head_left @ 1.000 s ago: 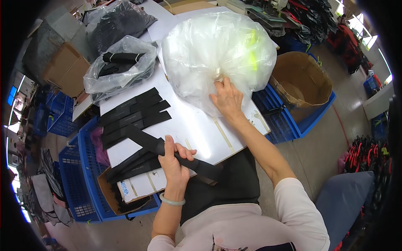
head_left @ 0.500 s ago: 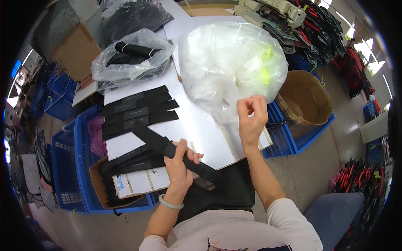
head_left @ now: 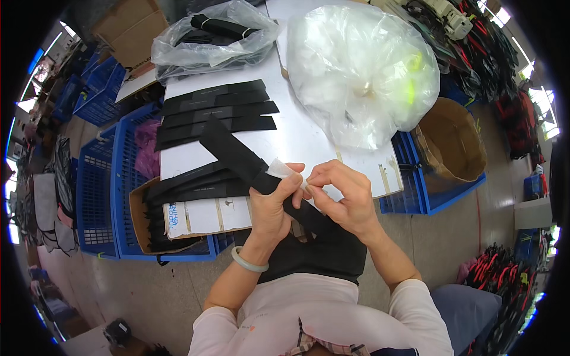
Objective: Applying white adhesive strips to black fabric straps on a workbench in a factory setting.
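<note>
My left hand [head_left: 268, 212] grips a black fabric strip [head_left: 228, 149] that slants from the table toward my lap. Its thumb also presses a small, thin white piece [head_left: 279, 168] against the strip. Thumb and fingers of my right hand [head_left: 349, 200] pinch the other end of that white piece, close beside my left fingertips. I cannot make out whether it is film or a little bag. Left of my hands, a row of flat black strips [head_left: 217, 113] lies on the white table [head_left: 285, 139], and more black strips [head_left: 214, 185] lie near its front edge.
A big clear plastic bag [head_left: 332, 65] with pale contents bulges at the far right of the table. An open plastic bag [head_left: 172, 56] with a tied black bundle stands far left. Blue crates [head_left: 98, 202] flank the table, and a brown lined bin [head_left: 445, 142] stands right.
My right hand has come from beside the big clear bag to my left hand. A white piece now shows between them, on the black strip. The whole view has shifted.
</note>
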### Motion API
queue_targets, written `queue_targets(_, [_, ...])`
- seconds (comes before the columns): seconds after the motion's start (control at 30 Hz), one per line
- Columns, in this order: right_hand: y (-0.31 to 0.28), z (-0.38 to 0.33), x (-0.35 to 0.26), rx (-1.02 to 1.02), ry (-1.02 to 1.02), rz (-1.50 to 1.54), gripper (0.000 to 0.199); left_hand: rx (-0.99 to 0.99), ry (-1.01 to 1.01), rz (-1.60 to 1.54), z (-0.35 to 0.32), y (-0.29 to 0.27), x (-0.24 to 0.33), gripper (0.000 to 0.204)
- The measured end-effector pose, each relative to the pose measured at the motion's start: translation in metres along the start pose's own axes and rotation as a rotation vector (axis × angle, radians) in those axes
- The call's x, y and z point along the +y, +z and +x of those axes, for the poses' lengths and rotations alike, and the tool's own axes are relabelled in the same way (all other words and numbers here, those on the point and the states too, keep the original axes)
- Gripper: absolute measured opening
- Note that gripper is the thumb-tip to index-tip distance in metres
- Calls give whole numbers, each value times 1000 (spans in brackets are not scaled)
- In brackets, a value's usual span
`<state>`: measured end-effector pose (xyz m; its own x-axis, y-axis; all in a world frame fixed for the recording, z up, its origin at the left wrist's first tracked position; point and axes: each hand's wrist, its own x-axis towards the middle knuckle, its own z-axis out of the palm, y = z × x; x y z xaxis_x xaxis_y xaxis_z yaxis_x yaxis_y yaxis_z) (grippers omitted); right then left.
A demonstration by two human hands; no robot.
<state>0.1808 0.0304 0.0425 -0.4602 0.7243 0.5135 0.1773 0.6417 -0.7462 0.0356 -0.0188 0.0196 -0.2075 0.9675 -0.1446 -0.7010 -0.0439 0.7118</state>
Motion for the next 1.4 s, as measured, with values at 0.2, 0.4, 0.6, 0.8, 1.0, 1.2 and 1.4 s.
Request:
queue_targets(0.2, [5,-5,6,-66,294,297,16,-23,86,71,-2,-8,-1,15])
queue_targets(0.4, [12,-10,8,-18,569,616,22,111,29,-77,4,-6,5,16])
queue_targets(0.6, [-12,-17,-2,-265,232,206,16,260,-118,-330,25,-20,27,40])
queue_targets(0.8, [6,-16,-11,-108,93,-113,23,260,-107,-383,22,-10,22,38])
queue_targets(1.0, [20,-14,-19,-76,78,-244,26,182,-90,-422,17,-9,10,41])
queue_targets(1.2, [-2,-16,-26,-183,206,-100,23,188,-84,-542,28,-21,26,43])
queue_targets(1.4, [21,-11,-17,-60,-46,-54,21,197,-158,-535,23,-9,18,41])
